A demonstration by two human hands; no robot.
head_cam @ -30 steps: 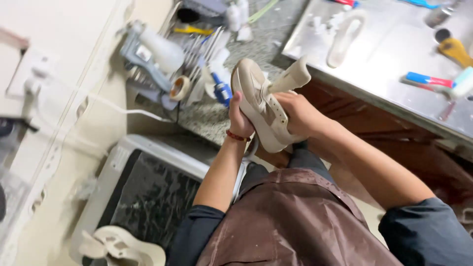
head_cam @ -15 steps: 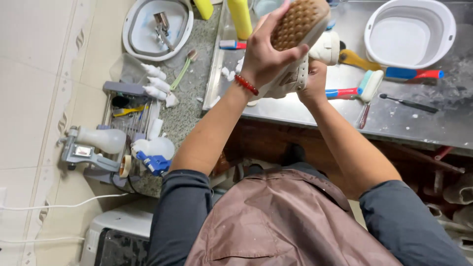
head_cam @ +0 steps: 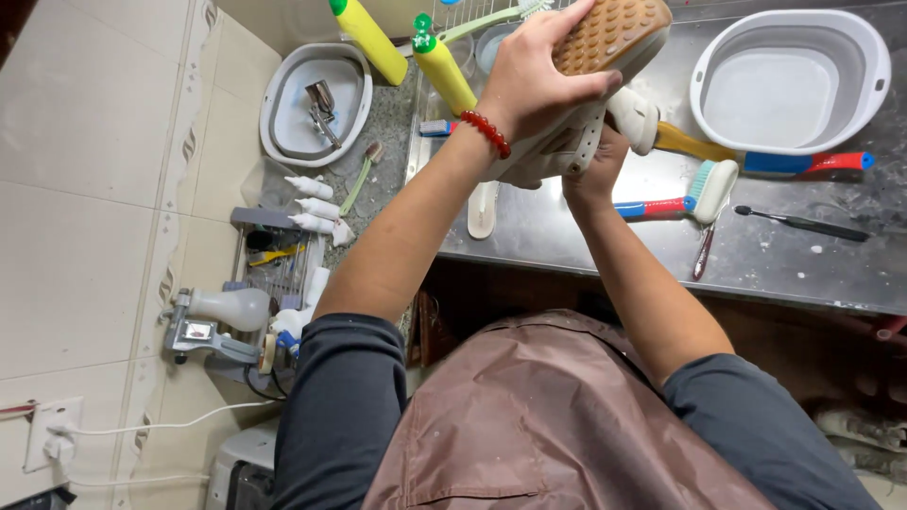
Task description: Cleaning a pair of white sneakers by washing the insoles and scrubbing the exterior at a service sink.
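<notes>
The shoe (head_cam: 590,85) is held up over the metal counter (head_cam: 586,246), sole turned toward the camera, so its tan, bumpy tread faces up and the pale upper hangs below. The left hand (head_cam: 534,80) is clamped around the middle of the shoe from the left, fingers wrapped over the sole edge, a red bead bracelet (head_cam: 487,132) on that wrist. The right hand (head_cam: 593,165) comes up from beneath the shoe and presses against the upper; its fingers are mostly hidden behind the shoe, so it looks closed on the upper, probably steadying it from below while the other hand tilts it. Held this way the sole is open to view. Just right of the shoe, on the counter, lie a brush with a yellow handle (head_cam: 690,142) and a brush with a red and blue handle (head_cam: 680,194), and farther right a white collapsible basin (head_cam: 789,85). A thin black brush (head_cam: 803,222) lies below that basin. Left of the shoe stand two yellow squeeze bottles (head_cam: 444,71), near at hand. Below the shoe a pale insole (head_cam: 482,208) rests on the counter edge. Farther left sits a second, oval basin (head_cam: 316,104) with a metal tool in it.
</notes>
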